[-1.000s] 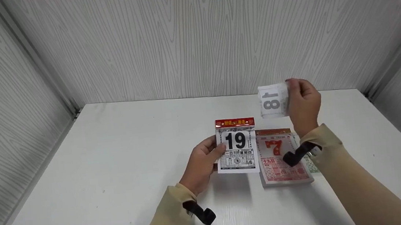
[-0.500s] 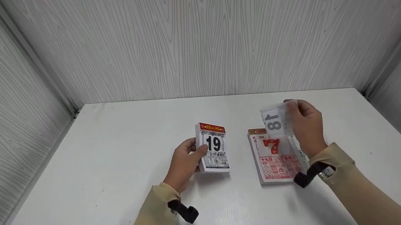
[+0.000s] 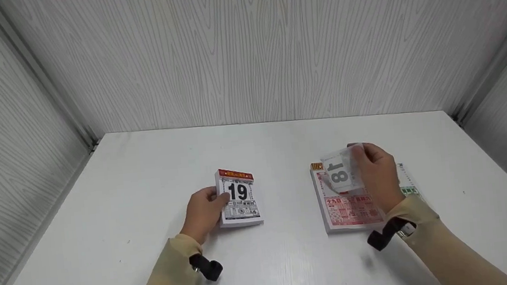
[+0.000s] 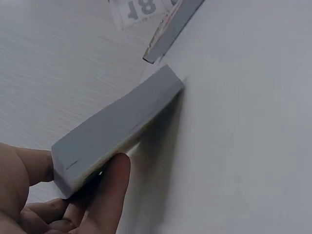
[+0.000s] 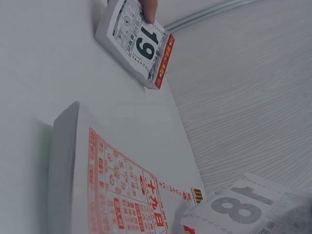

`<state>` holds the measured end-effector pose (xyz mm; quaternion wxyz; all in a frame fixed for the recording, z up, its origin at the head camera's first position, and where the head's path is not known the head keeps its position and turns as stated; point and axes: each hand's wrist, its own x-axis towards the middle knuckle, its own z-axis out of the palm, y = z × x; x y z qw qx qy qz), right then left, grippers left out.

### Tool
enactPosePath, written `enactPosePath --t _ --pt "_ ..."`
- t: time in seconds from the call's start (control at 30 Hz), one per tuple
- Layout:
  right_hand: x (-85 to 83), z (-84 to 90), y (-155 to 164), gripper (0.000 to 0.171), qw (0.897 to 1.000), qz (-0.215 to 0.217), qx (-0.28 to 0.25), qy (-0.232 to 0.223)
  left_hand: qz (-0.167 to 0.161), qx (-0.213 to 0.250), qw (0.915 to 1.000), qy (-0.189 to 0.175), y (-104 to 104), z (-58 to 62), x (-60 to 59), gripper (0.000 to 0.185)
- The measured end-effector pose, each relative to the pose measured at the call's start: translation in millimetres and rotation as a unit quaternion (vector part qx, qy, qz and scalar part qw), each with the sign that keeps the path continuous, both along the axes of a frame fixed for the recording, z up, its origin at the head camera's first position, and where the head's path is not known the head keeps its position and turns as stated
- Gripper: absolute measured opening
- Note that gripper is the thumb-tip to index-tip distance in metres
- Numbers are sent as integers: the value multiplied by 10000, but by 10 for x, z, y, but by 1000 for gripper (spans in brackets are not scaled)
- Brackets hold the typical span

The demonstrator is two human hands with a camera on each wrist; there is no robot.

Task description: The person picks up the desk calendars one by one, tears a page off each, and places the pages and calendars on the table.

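My left hand (image 3: pixel 204 211) grips the left edge of a small tear-off calendar (image 3: pixel 241 204), thumb on its face, fingers behind. The top page reads 19 beneath a red header strip. In the left wrist view the calendar block (image 4: pixel 117 126) is seen side-on, tilted over the table. My right hand (image 3: pixel 379 177) pinches a thin loose calendar page (image 3: pixel 338 174), its 18 turned sideways. That page hangs over a larger red-printed calendar (image 3: pixel 351 212), hiding most of its big numeral. In the right wrist view the loose page (image 5: pixel 243 204) shows at lower right.
A green-printed calendar (image 3: pixel 408 183) lies partly hidden behind my right hand, beside the red one. They rest on a white table (image 3: pixel 288 260). Grey wood-patterned panels (image 3: pixel 244 50) stand at the back and both sides.
My left hand has carried the small calendar left, away from the red calendar, and lower. My right hand has come down with the loose page over the red calendar.
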<state>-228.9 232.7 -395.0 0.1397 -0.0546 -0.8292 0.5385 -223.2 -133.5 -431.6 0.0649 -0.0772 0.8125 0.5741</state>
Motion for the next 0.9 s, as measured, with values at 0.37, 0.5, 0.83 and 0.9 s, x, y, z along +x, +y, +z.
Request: enactPosePath --t 0.37,0.5,0.83,0.9 --pt "-3 -41 -52 52 9999 132 32 -101 -129 -2118 9768 288 -200 67 -28 59" --pt "6 -33 -69 51 9998 151 -122 -36 -144 -2324 9717 394 -211 74 -27 53" --pt "-50 -16 -230 46 9995 98 -283 135 -182 -2693 9623 324 -256 52 -56 50" --pt "-84 -21 -271 44 9994 102 -277 205 -205 -2792 9593 373 -242 54 -42 50"
